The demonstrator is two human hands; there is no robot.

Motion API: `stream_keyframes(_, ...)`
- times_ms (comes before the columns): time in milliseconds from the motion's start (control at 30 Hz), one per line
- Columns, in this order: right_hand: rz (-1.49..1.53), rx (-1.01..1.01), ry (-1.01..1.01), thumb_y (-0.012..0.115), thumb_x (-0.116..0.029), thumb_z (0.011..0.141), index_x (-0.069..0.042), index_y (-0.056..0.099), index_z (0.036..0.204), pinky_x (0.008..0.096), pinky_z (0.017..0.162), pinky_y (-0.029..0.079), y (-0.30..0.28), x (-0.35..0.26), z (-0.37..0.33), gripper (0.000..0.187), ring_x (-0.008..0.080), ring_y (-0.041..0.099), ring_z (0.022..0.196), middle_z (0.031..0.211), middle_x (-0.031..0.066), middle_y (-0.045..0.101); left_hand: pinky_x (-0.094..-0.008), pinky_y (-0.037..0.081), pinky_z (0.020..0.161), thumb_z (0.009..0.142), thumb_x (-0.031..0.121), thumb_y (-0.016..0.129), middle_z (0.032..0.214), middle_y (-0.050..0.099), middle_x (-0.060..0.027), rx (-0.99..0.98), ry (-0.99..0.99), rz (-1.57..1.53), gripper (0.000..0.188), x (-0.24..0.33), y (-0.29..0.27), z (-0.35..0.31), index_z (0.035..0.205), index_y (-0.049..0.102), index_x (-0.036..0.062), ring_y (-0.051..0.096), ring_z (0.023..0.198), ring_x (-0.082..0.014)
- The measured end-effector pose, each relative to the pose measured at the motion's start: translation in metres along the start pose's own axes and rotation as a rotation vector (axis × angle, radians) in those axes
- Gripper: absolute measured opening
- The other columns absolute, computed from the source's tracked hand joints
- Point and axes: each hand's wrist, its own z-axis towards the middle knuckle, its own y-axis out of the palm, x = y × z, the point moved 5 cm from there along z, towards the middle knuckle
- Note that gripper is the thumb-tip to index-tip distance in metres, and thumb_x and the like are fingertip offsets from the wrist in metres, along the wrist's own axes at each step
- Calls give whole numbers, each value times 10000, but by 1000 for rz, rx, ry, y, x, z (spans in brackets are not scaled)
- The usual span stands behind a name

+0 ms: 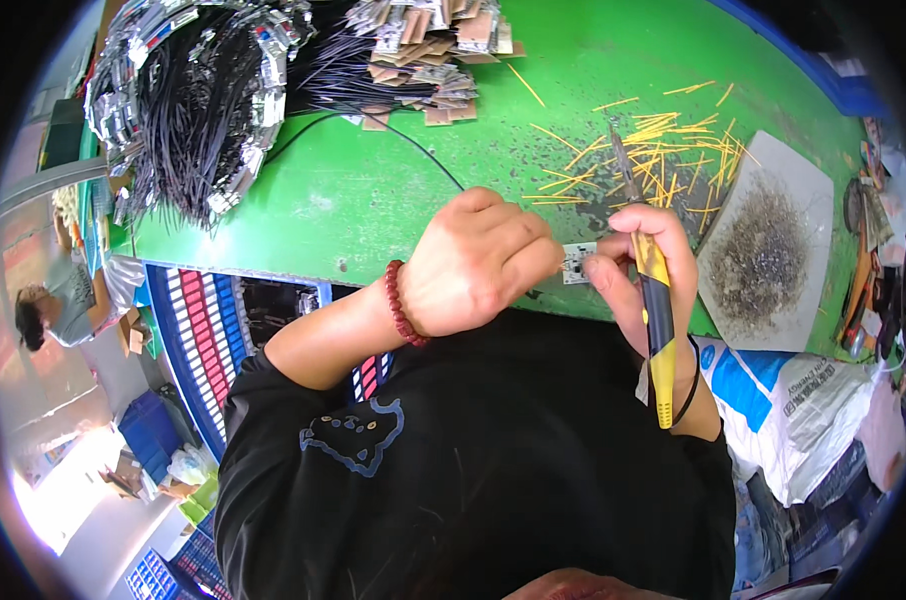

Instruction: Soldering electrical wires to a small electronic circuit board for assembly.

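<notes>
My left hand (478,262), with a red bead bracelet at the wrist, is closed over the table's near edge, knuckles up. A small white circuit board (576,264) sticks out from its fingertips. A thin black cable (405,138) runs from the heap at the back left to this hand. In my right hand (673,250) is a yellow and black soldering iron (657,310), its metal tip pointing away from me over the table. The right thumb and fingertips are also at the board's right edge; whether they grip it I cannot tell.
Yellow wire pieces (663,150) lie scattered beyond my hands on the green table (353,220). A grey slab (823,200) with dark residue lies at right. Bundled black cables (188,130) and brown card pieces (443,60) fill the back left. Another person (68,305) is far left.
</notes>
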Motion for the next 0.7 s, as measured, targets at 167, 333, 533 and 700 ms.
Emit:
stream_keyframes(167, -88, 196, -302, 716, 4, 843, -47, 470, 1152, 201, 584, 382, -7, -9, -14, 399, 59, 486, 676, 825, 47, 582, -299, 469, 582, 759, 54, 760, 752, 609, -64, 66, -397, -426, 136, -2, 20, 8, 842, 651, 56, 611, 665, -221)
stream_keyframes(333, 214, 213, -325, 726, 44, 817, -48, 479, 1106, 229, 637, 452, -8, 3, -18, 391, 94, 553, 700, 838, 60, 585, -227, 434, 637, 887, 32, 692, 761, 599, 7, 23, -796, -1354, 52, -10, 48, -3, 853, 657, 11, 537, 732, -62)
stream_keyframes(533, -130, 265, -152, 709, 93, 786, -54, 579, 1066, 214, 570, 420, -17, 12, -12, 342, 53, 515, 650, 779, 26, 563, -312, 513, 652, 787, 26, 744, 833, 654, -102, 72, -469, -386, 147, -27, 20, -17, 931, 713, 29, 644, 736, -221)
stream_keyframes(700, -448, 192, -178, 721, 30, 766, -72, 596, 1057, 323, 553, 458, -14, 16, -3, 334, 227, 585, 590, 806, 94, 627, -360, 505, 722, 704, 21, 769, 835, 647, -70, 21, -453, 8, 139, -41, 10, -41, 816, 693, 55, 621, 791, -265)
